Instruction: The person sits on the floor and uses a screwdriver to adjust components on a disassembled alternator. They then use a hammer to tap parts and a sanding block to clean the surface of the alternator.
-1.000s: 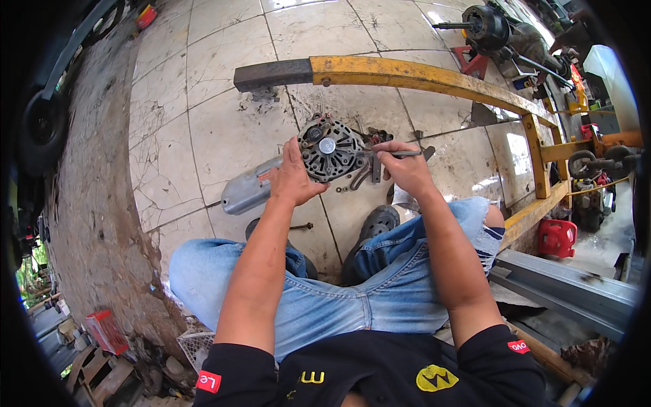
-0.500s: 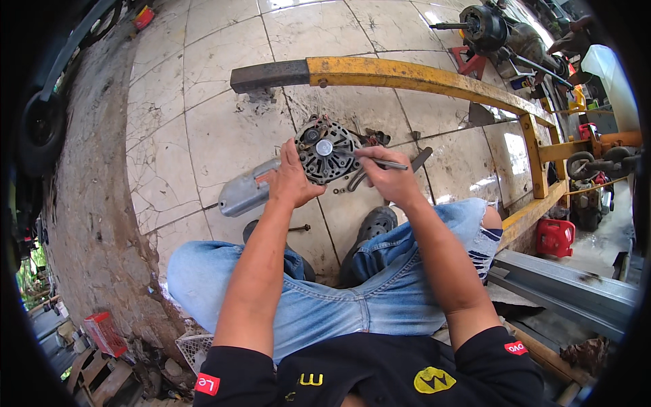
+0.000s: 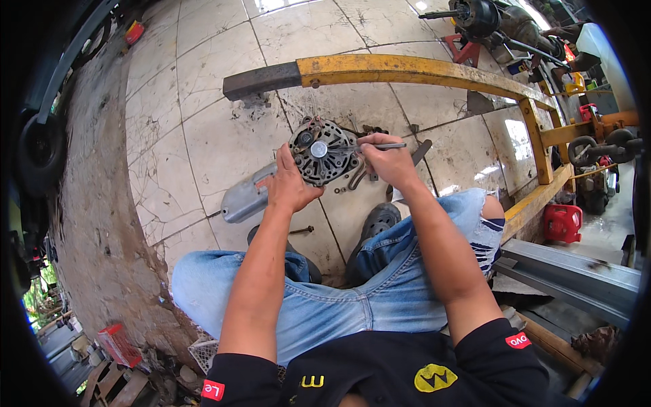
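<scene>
A round metal alternator (image 3: 342,163) with a slotted casing and a bright hub in its middle rests on the tiles in front of me. My left hand (image 3: 293,182) grips its left rim, fingers along the side and thumb toward the near edge. In my right hand (image 3: 388,161) is a slender grey metal rod (image 3: 392,145), pinched between thumb and fingers. It lies almost level, its thin end reaching over the slots near the hub; whether it touches them I cannot tell. Left of the alternator lies a grey metal canister (image 3: 243,201).
Behind the alternator arches a yellow steel frame (image 3: 380,70), continuing down the right. A flat metal bar (image 3: 421,152) and small loose parts lie right of the alternator. A bolt (image 3: 302,230) sits near my shoes. A red jerrycan (image 3: 563,223) stands at right.
The rod has swung from a slant to nearly level, with its thin end over the slots. My left hand keeps its hold on the alternator. The whole view has shifted slightly.
</scene>
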A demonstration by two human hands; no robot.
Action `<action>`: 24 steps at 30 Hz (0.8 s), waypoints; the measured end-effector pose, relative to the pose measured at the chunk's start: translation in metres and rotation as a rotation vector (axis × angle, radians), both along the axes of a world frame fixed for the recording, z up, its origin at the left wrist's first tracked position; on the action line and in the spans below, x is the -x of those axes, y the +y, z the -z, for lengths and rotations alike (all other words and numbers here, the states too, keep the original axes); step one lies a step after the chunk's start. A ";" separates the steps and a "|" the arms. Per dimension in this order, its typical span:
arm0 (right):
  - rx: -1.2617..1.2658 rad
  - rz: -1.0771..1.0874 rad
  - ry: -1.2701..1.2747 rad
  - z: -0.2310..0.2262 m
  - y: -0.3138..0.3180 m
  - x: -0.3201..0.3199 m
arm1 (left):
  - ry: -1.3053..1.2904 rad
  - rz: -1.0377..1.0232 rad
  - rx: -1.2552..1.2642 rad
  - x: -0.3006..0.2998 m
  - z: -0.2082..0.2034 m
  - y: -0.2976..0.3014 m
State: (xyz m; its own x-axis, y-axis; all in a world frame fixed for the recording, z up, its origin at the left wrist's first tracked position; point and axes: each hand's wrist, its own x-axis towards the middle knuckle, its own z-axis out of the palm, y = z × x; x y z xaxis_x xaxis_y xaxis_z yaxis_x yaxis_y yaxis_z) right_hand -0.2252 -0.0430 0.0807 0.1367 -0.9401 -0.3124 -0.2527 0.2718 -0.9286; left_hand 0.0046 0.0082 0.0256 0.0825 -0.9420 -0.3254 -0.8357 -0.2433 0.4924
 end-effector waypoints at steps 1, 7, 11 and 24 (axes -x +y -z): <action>-0.006 0.012 0.029 -0.002 -0.004 0.007 | -0.011 -0.003 -0.010 0.000 -0.004 -0.003; 0.036 0.016 -0.153 -0.003 0.005 -0.008 | -0.031 0.007 0.046 0.002 -0.001 0.001; 0.013 -0.013 0.003 0.014 -0.002 0.009 | -0.032 -0.005 0.003 0.006 -0.009 0.001; 0.007 -0.037 0.072 0.002 -0.004 0.022 | -0.049 0.030 0.053 0.000 -0.001 0.002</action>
State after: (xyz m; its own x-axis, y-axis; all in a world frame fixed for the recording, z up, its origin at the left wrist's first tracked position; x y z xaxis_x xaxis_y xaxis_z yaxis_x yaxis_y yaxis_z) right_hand -0.2474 -0.0471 0.0784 0.1488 -0.9370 -0.3161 -0.3284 0.2547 -0.9096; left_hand 0.0045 0.0106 0.0265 0.0685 -0.9600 -0.2715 -0.8659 -0.1924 0.4617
